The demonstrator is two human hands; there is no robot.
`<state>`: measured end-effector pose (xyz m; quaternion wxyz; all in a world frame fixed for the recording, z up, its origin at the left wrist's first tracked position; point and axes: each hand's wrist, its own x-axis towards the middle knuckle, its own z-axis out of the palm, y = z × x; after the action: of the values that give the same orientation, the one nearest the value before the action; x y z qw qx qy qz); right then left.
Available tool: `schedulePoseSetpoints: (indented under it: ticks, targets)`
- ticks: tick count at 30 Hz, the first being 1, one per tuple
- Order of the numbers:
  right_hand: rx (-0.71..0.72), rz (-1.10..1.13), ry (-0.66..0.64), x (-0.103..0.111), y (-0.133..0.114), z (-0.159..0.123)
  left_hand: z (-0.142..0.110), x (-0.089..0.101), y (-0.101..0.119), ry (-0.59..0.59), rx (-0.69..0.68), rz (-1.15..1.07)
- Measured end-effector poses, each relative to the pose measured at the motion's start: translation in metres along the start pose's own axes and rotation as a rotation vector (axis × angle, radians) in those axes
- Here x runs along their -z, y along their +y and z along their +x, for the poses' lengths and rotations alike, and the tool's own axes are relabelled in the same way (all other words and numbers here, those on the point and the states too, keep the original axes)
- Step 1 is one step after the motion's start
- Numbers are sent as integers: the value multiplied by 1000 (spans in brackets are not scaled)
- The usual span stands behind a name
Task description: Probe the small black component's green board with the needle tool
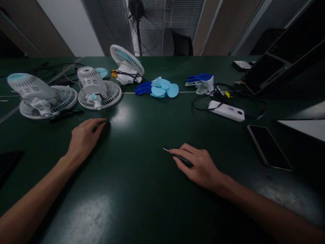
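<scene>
My right hand (200,166) rests on the dark green table (142,189), fingers closed round a thin black-handled screwdriver (177,157) whose metal tip points left. My left hand (85,137) lies on the table to the left, its fingertips curled over a small dark object (105,123) that I cannot make out. Just beyond the left hand, a white small fan (98,88) lies face down on its grille. A second such fan (40,96) lies further left. A third fan (127,66) stands tilted behind them.
Light blue fan blades (164,88) lie on a blue glove mid-table. More blue and white gloves (200,83) sit right of them. A white power bank (227,111) with a black cable, a dark phone (269,147) and a laptop (279,64) occupy the right side.
</scene>
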<state>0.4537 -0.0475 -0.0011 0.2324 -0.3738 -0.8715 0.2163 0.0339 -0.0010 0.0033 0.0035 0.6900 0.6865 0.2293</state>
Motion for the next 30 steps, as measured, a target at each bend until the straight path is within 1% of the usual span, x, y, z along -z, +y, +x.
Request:
schedulePoseSetpoints:
  ticks: [3, 7, 10, 13, 20, 28, 30]
  targets:
    - [2, 2, 3, 1, 0, 1, 0, 4, -5, 2, 45, -26]
    - [13, 6, 7, 0, 0, 0, 2, 9, -9, 9, 168, -76]
    - [14, -1, 13, 0, 0, -1, 3, 11, -11, -10, 257, -100]
    - [7, 8, 4, -1, 1, -2, 2, 10, -11, -5, 301, -127]
    - [-9, 6, -8, 1, 0, 0, -2, 10, -4, 24, 301, -109]
    - [5, 15, 1, 1, -2, 0, -2, 8, -6, 40, 242, -66]
    - [11, 11, 5, 1, -2, 0, -2, 8, -7, 28, 193, -21]
